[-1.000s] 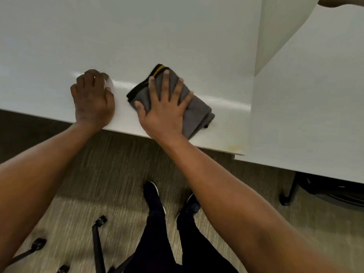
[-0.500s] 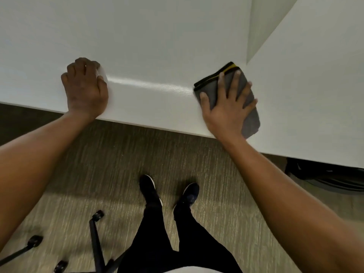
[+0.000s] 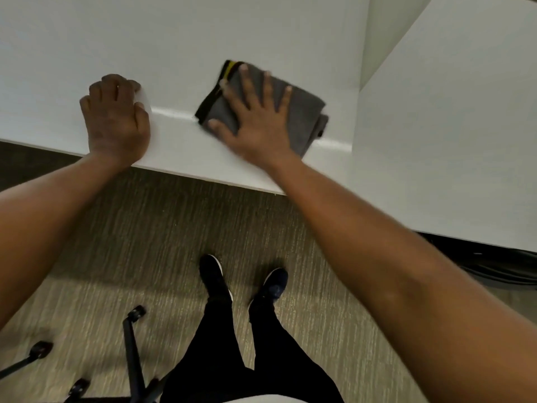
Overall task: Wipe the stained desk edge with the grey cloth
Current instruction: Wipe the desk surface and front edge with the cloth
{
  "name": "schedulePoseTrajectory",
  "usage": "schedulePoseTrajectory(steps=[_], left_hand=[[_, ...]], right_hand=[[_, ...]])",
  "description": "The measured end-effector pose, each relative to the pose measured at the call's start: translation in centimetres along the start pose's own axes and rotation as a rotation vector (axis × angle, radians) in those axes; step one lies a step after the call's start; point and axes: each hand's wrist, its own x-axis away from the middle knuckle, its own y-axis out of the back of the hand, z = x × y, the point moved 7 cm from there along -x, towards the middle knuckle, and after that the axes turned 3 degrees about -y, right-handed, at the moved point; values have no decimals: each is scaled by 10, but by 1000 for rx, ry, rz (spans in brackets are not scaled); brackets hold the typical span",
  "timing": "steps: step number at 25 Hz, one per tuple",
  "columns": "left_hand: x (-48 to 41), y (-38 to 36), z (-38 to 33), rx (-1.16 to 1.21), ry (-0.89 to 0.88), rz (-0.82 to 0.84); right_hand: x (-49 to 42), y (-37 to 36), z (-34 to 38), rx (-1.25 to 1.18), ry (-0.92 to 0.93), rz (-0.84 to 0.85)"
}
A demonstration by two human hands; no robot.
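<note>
Flat-palmed right hand (image 3: 258,123), fingers spread, presses down on the folded grey cloth (image 3: 302,112); not pinching, just open on top of it. Cloth lies on the white desk (image 3: 203,30) near its front edge, black-and-yellow hem on the side toward the left hand (image 3: 116,120). Left hand rests curled on the desk edge, well apart from the cloth, holding nothing. Just beyond the cloth's other side, a second white desktop (image 3: 450,141) adjoins. Below: carpet (image 3: 145,228), dark shoes (image 3: 215,277), chair base (image 3: 130,344).
</note>
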Motion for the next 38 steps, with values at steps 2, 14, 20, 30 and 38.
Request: schedulePoseTrajectory(steps=[2, 14, 20, 30, 38], left_hand=[[0, 2, -2, 9, 3, 3], [0, 11, -11, 63, 22, 2], [-2, 5, -5, 73, 45, 24], [-1, 2, 2, 91, 55, -31], [-7, 8, 9, 63, 64, -41]], right_hand=[[-9, 17, -62, -3, -125, -24], [45, -1, -48, 50, -41, -45], [-118, 31, -115, -10, -327, -23], [-138, -2, 59, -67, 59, 7], [-19, 18, -66, 49, 150, -38]])
